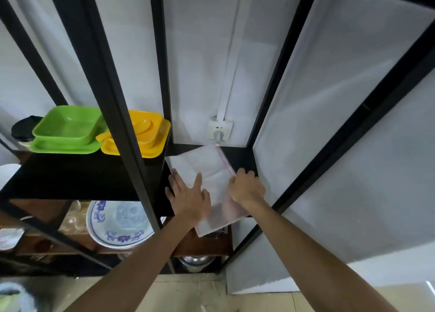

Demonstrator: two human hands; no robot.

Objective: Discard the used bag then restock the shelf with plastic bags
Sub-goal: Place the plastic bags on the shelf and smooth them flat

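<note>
Head-worn view, down onto shelf (pixel 242 157)

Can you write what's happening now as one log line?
step: restocking | item: stack of clear plastic bags on black shelf | left hand: flat on stack | right hand: gripping its edge

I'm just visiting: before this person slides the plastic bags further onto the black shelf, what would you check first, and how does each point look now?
1. Left hand flat on the plastic bags: ok.
2. Right hand gripping the stack's right edge: ok.
3. Stack fully on the black shelf: not ok, its near end overhangs.
4. Bare shelf behind the stack: ok.
5. Stack lined up with the shelf: not ok, it lies skewed.
6. Used bag discarded: cannot tell.
</note>
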